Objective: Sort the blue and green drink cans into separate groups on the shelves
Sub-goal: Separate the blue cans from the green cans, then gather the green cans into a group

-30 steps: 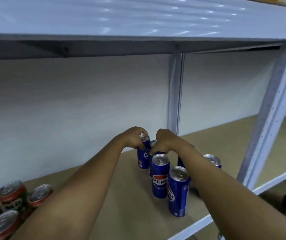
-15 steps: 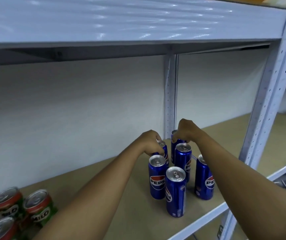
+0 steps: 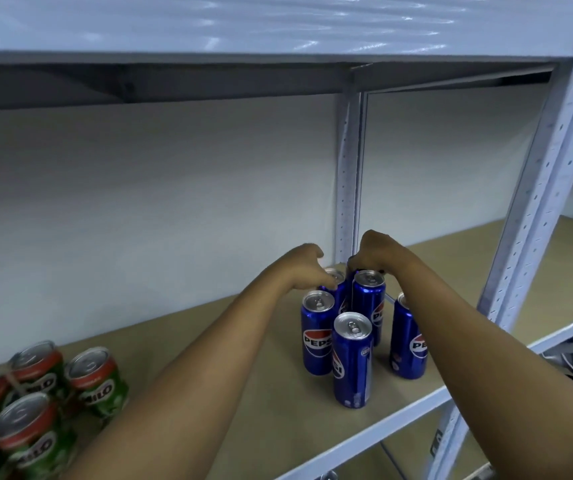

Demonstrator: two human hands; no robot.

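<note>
Tucking the last blue cans into the back of the group

Gripping from above seems to be the method: the right hand (image 3: pixel 378 252) has its fingers curled over the top of a tall slim blue aluminium Pepsi can at the rear (image 3: pixel 351 271), right by the white perforated steel back post (image 3: pixel 347 174). The left hand (image 3: pixel 307 266) is curled over the rim of another rear blue can (image 3: pixel 334 282), pinching it, I think. Holding by the tops probably makes sense since the front blue cans (image 3: pixel 352 358) stand packed close, leaving no room for fingers. All the blues cluster on the tan fibreboard shelf (image 3: pixel 243 393), with the short green-and-red Milo cans (image 3: pixel 98 379) well apart at the left end. So the sort looks nearly finished.
</note>
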